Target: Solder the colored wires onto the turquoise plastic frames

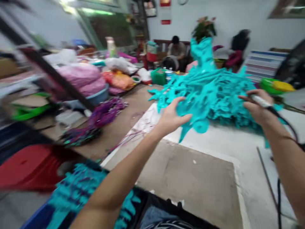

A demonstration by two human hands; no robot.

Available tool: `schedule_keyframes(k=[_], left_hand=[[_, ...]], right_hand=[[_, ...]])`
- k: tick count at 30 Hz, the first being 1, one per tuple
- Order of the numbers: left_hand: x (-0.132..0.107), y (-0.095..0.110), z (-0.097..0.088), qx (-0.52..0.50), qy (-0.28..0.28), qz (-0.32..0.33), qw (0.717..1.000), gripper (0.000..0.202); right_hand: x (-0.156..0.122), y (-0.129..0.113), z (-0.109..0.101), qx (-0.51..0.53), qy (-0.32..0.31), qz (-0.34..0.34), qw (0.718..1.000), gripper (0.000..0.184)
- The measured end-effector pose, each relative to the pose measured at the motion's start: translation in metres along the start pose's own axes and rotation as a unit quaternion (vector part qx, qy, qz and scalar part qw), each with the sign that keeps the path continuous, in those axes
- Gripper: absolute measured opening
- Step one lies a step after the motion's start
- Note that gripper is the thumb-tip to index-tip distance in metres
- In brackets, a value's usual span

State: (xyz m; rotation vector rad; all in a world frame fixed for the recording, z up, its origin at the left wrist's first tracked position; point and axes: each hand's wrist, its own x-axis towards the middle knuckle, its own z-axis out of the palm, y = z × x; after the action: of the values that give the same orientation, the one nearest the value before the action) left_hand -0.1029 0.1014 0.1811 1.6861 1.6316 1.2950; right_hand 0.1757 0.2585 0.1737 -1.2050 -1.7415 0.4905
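Note:
A large heap of turquoise cut-out pieces point(221, 92), soft and sheet-like, lies on the pale work table point(228, 143). My left hand point(170, 117) reaches to the heap's near left edge, thumb and fingers apart. Whether it touches the pieces there I cannot tell. At the heap's right side, my right hand point(258, 103) is closed around a white, pen-like tool point(260, 101) with a black cord running back along the forearm. Its tip is hard to make out.
More turquoise pieces point(73, 187) fill a bin at lower left, beside a red plastic stool point(26, 165). Purple cords point(105, 114) lie on the left. A dark slanted post point(57, 78) crosses the left side. Behind the table sits a person point(176, 51).

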Motion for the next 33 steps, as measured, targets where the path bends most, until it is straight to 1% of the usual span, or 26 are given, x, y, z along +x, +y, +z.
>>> schedule_keyframes(k=[1, 2, 4, 6, 7, 8, 9, 11, 13, 14, 16, 18, 19, 21, 22, 24, 27, 29, 31, 33], left_hand=[[-0.021, -0.007, -0.008, 0.002, -0.022, -0.004, 1.0, 0.063], [-0.043, -0.014, -0.013, -0.002, -0.053, -0.021, 0.998, 0.062], [-0.087, -0.025, -0.016, -0.018, -0.13, -0.077, 0.988, 0.06], [-0.127, -0.033, -0.007, -0.043, -0.172, -0.117, 0.977, 0.06], [-0.143, -0.037, 0.001, -0.055, -0.199, -0.141, 0.968, 0.06], [-0.156, -0.042, 0.011, -0.062, -0.211, -0.161, 0.962, 0.06], [-0.166, -0.046, 0.021, -0.06, -0.212, -0.171, 0.96, 0.061], [-0.179, -0.056, 0.041, -0.032, -0.192, -0.165, 0.967, 0.061], [-0.187, -0.067, 0.056, 0.007, -0.165, -0.149, 0.975, 0.062], [-0.193, -0.072, 0.061, 0.019, -0.16, -0.148, 0.976, 0.063], [-0.207, -0.082, 0.066, 0.02, -0.162, -0.163, 0.973, 0.065], [-0.223, -0.092, 0.065, 0.003, -0.179, -0.182, 0.967, 0.065], [-0.229, -0.098, 0.064, -0.005, -0.183, -0.191, 0.964, 0.065], [-0.233, -0.107, 0.062, -0.013, -0.177, -0.204, 0.963, 0.066], [-0.23, -0.111, 0.063, -0.008, -0.163, -0.207, 0.964, 0.067], [-0.216, -0.117, 0.068, 0.029, -0.119, -0.198, 0.973, 0.069], [-0.187, -0.119, 0.079, 0.113, -0.037, -0.134, 0.984, 0.07], [-0.17, -0.117, 0.082, 0.142, 0.012, -0.088, 0.986, 0.071], [-0.155, -0.111, 0.08, 0.132, 0.046, -0.056, 0.989, 0.069], [-0.14, -0.098, 0.078, 0.083, 0.041, -0.045, 0.995, 0.061]], right_hand=[[-0.005, 0.003, -0.014, 0.0, 0.003, 0.018, 1.0, 0.025], [-0.008, 0.003, -0.023, 0.008, -0.004, 0.033, 0.999, 0.03], [-0.008, 0.0, -0.034, 0.033, 0.002, 0.035, 0.999, 0.031], [-0.005, -0.006, -0.039, 0.091, -0.005, 0.018, 0.996, 0.032], [-0.003, -0.009, -0.041, 0.119, -0.016, 0.011, 0.993, 0.033], [-0.001, -0.011, -0.043, 0.146, -0.03, 0.007, 0.989, 0.033], [0.001, -0.013, -0.045, 0.17, -0.039, 0.007, 0.985, 0.033], [0.004, -0.015, -0.047, 0.197, -0.034, 0.02, 0.98, 0.032], [0.004, -0.015, -0.049, 0.179, -0.016, 0.026, 0.983, 0.031], [0.002, -0.014, -0.049, 0.149, -0.022, 0.021, 0.988, 0.032], [-0.008, -0.013, -0.052, 0.069, -0.06, -0.005, 0.996, 0.034], [-0.023, -0.011, -0.057, 0.003, -0.099, -0.032, 0.995, 0.036], [-0.031, -0.01, -0.06, -0.019, -0.108, -0.037, 0.993, 0.036], [-0.045, -0.009, -0.067, -0.029, -0.11, -0.026, 0.993, 0.035], [-0.05, -0.008, -0.07, -0.012, -0.105, -0.013, 0.994, 0.034], [-0.057, -0.006, -0.074, 0.054, -0.074, 0.018, 0.996, 0.032], [-0.06, -0.001, -0.075, 0.167, -0.011, 0.092, 0.982, 0.033], [-0.062, 0.005, -0.077, 0.221, -0.002, 0.156, 0.963, 0.038], [-0.065, 0.011, -0.08, 0.258, 0.0, 0.203, 0.944, 0.043], [-0.07, 0.015, -0.082, 0.284, 0.021, 0.221, 0.933, 0.045]])
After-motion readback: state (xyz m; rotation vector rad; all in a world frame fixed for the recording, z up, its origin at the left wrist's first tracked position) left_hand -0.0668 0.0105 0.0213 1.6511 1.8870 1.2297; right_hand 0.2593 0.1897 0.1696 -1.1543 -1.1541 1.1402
